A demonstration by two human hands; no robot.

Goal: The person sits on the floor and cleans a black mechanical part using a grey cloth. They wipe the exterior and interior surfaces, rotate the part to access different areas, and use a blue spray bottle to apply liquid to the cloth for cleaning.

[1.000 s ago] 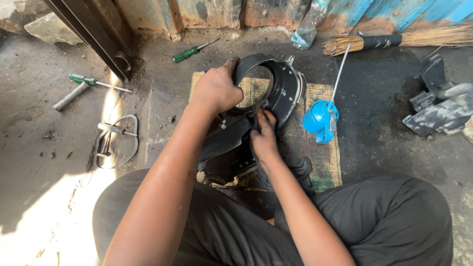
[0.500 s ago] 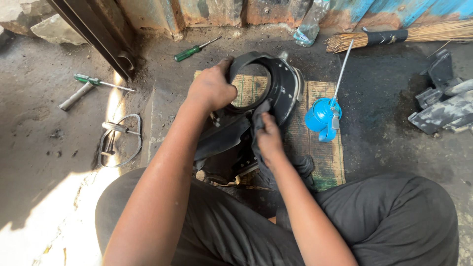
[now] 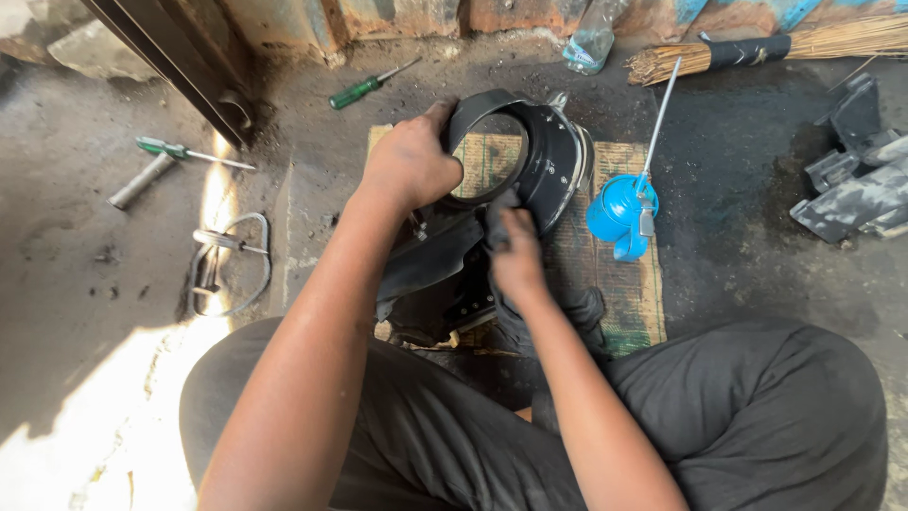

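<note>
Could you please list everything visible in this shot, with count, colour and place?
black ring-shaped plastic housing: one, black, on the mat, centre
dark cloth: one, against the housing's lower rim
woven straw mat: one, tan-green, on the floor
blue metal oil can with long spout: one, right of the housing
green-handled screwdrivers: two, upper left floor
grey metal rod: one, far left
wire loop: one, grey, left floor
clear plastic bottle: one, top
straw broom: one, top right
grey plastic panels: several, far right
left hand: grips the housing's rim
right hand: presses the cloth
</note>
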